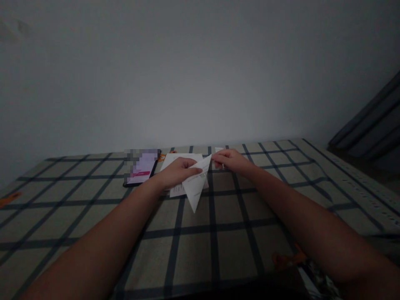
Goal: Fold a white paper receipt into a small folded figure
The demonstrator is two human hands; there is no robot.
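A white sheet of paper (196, 192) is folded into a pointed shape, its lowest tip hanging toward me. My left hand (178, 171) is closed on its left side, thumb on top; faint printed lines show on the paper. At the upper right corner of the folded paper, the fingers of my right hand (230, 160) are pinched together. A small white piece of paper (219, 149) shows just behind the right hand; whether it joins the folded sheet I cannot tell. More white sheets (177, 191) lie beneath and behind my left hand, partly hidden by it.
A phone (144, 167) with a lit screen lies left of the papers. Everything rests on a checked cloth (193, 250) with dark stripes and a few orange prints. A plain wall (200, 83) rises behind, and dark fabric (371, 112) hangs at the right.
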